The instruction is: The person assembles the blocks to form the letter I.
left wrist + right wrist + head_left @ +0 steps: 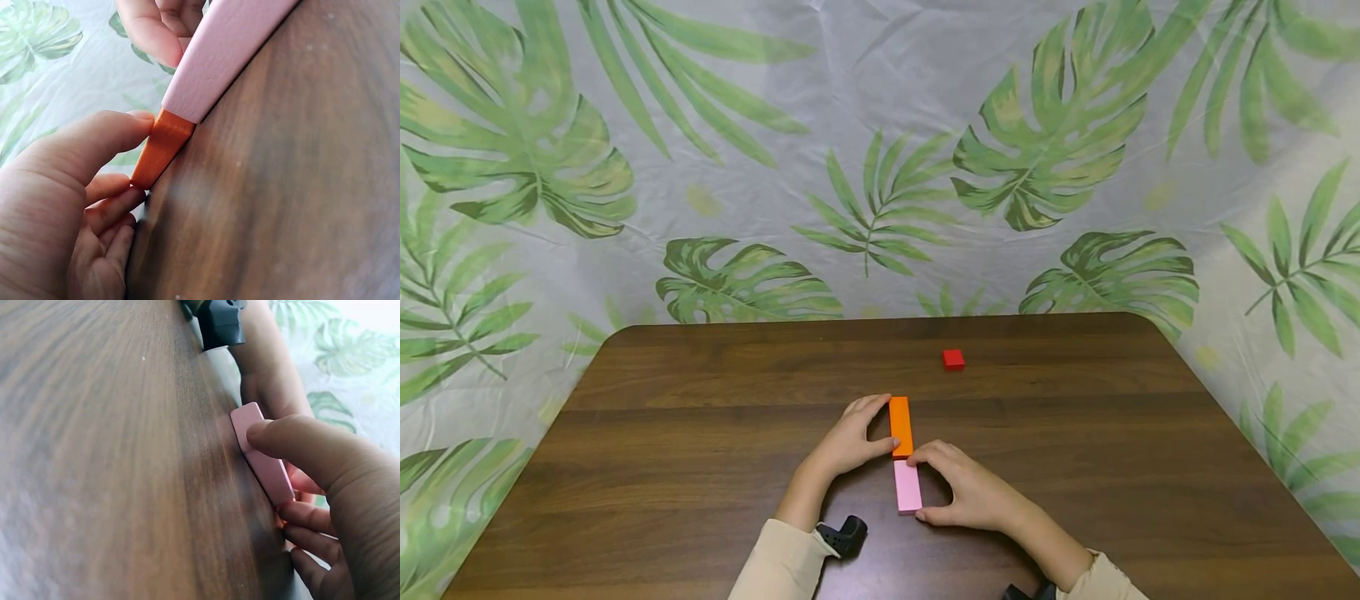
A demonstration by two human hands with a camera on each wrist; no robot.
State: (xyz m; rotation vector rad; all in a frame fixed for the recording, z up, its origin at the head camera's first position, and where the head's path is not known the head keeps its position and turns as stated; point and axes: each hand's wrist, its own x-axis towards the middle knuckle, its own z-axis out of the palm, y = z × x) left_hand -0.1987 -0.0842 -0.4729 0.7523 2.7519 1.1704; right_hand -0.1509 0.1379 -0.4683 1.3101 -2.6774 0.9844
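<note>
The person's left hand [850, 437] grips an orange block [900, 426] by its ends, thumb nearest the person. The right hand [973, 492] pinches a pink block [907, 487] likewise, just nearer. Both blocks lie flat mid-table [700, 483], long axes in one line pointing toward the far edge; their facing ends appear to touch, though the view leaves some doubt. A red block [953, 359] lies farther off, right of the line.
</note>
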